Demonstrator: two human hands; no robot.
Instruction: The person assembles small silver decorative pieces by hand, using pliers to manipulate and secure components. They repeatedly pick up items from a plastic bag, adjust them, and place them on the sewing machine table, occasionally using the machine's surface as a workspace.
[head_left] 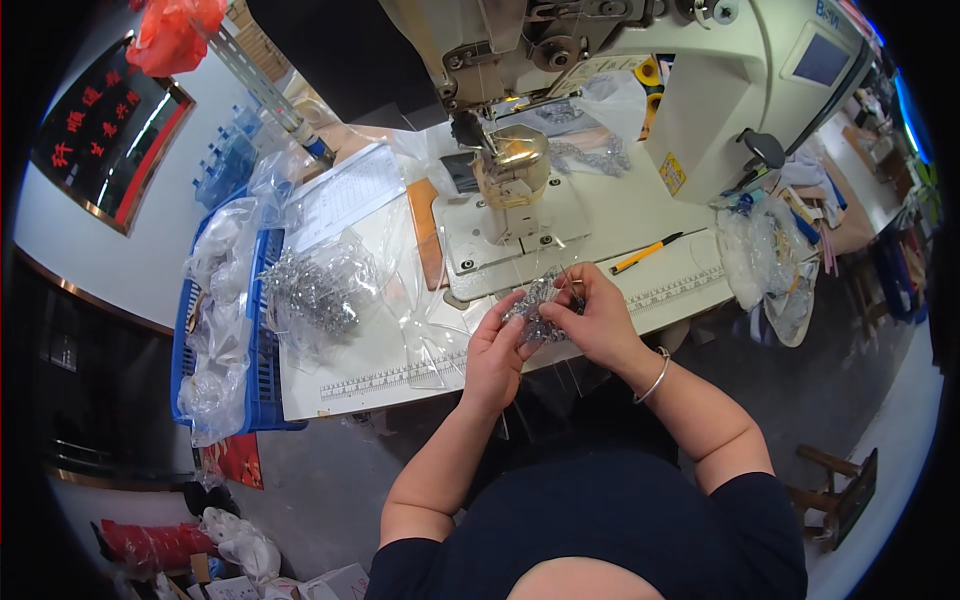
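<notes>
Between my two hands, just in front of the sewing machine (515, 185), is a small silvery, beaded-looking trim piece (537, 312). My left hand (492, 355) grips its left side, with the thumb on top. On the other side, my right hand (605, 325) pinches it between thumb and fingers, partly hiding it. The piece is held over the table's front edge, close to the machine's metal plate (480, 262). Clear strips hang around and below it. To the left lies a heap of similar silvery pieces (325, 290) on clear plastic.
A blue basket (265, 330) with plastic bags stands at the table's left. Nearby are a printed sheet (350, 195) and an orange-brown strip (427, 235). A yellow, black-tipped pen (645, 253) lies right of the machine plate. Bagged material (770, 250) hangs at the right edge; a wooden stool (835, 490) stands behind.
</notes>
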